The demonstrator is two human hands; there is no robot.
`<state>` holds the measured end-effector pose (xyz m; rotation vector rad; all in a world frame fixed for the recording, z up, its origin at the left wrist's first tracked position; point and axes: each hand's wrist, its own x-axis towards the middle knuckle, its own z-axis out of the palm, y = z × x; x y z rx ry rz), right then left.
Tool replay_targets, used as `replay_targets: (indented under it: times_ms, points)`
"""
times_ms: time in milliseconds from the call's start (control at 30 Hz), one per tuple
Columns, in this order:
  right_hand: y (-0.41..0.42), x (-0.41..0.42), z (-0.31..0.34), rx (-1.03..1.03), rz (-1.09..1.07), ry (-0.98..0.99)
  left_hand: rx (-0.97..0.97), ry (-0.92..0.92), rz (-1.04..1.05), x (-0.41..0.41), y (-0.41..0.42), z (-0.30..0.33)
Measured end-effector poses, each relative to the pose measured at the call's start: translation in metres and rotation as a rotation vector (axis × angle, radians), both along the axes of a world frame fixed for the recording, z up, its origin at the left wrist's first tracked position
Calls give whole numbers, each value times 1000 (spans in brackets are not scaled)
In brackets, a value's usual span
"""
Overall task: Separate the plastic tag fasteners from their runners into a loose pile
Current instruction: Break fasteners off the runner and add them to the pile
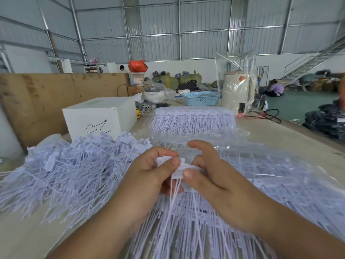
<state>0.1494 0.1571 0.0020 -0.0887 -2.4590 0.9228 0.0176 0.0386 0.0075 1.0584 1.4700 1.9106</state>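
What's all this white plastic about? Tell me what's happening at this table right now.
A person is breaking plastic tag fasteners off their runners by hand. The left hand and the right hand both pinch the heads of a small strip of fasteners, its thin tails hanging down between the wrists. A loose pile of separated fasteners lies to the left on the table. Sheets still on their runners wait further back, and more lie in clear plastic under the right hand.

White fasteners (78, 171); perforated blue basket (201, 98)
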Motion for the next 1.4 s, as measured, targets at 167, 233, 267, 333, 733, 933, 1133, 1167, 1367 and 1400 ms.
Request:
replay_targets:
  times_ms: [167, 233, 267, 333, 733, 933, 1133, 1167, 1367, 1400]
  points:
    - [11, 8, 8, 15, -55, -66, 56, 10, 111, -10, -1, 2]
    - [13, 8, 9, 57, -104, -78, 29, 89, 135, -13, -1, 0]
    - [12, 8, 9, 107, -125, -74, 18, 126, 137, -13, -2, -1]
    - [10, 8, 10, 165, -144, -53, 5, 173, 136, -14, -3, -1]
    - [-8, 6, 14, 276, -267, 96, 48, 125, 229, -6, -3, 8]
    - [-29, 0, 18, 427, -364, 375, 193, -135, 229, 13, -1, 17]
    - [-25, 9, 23, 418, -339, 446, 119, -251, 283, -23, -17, 25]
    - [-24, 8, 23, 357, -301, 399, 123, -192, 281, -20, -14, 22]
    - [-19, 4, 14, 216, -189, 108, 107, 191, 164, 6, 1, 7]
    - [-18, 3, 13, 220, -178, 95, 111, 171, 139, 7, 1, 6]
